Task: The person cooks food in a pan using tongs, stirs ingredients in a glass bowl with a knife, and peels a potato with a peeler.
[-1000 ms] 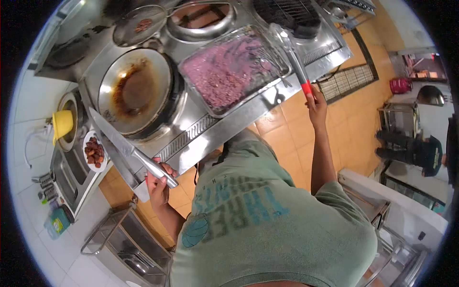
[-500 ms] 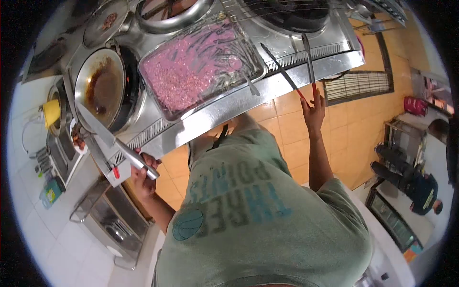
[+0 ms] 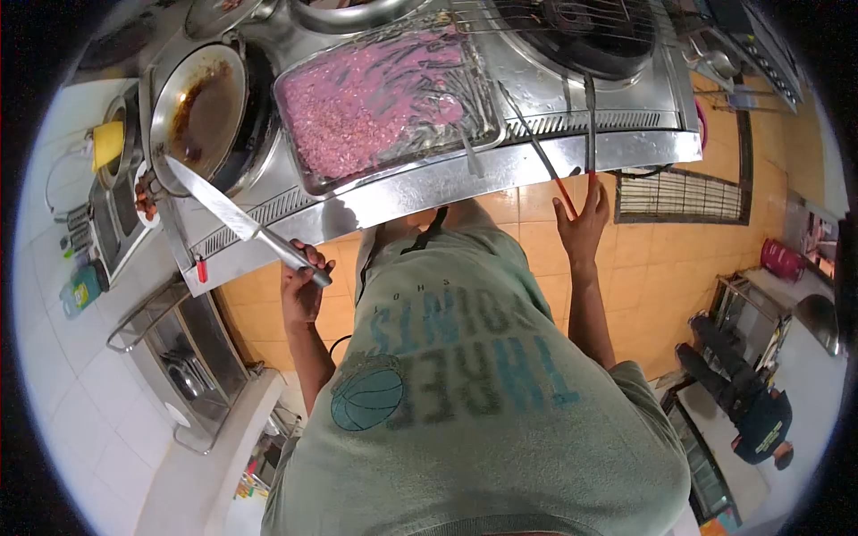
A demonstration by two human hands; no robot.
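My left hand (image 3: 304, 284) is wrapped round the metal handle of a large knife (image 3: 223, 214). The blade points up and left, its tip appearing over the rim of a frying pan (image 3: 204, 134) with brown residue. In my right hand (image 3: 583, 228) are the red handles of dark tongs (image 3: 591, 125), spread wide at the counter's front edge. Between my hands, on the steel cooktop, lies a rectangular metal tray (image 3: 304, 183) holding a pink, lumpy mixture (image 3: 331, 134). A metal utensil (image 3: 471, 156) leans over the tray's near right side.
A dark round pan (image 3: 581, 40) and wire rack (image 3: 536, 20) occupy the back right. Far left are a yellow cloth (image 3: 108, 146), a plate of brown pieces (image 3: 146, 192) and a red-handled tool (image 3: 202, 270). Another person (image 3: 760, 411) stands at far right.
My left hand and the knife have moved right and slightly up, away from the cooktop's left corner. The whole view has shifted a little. My right hand keeps hold of the tongs.
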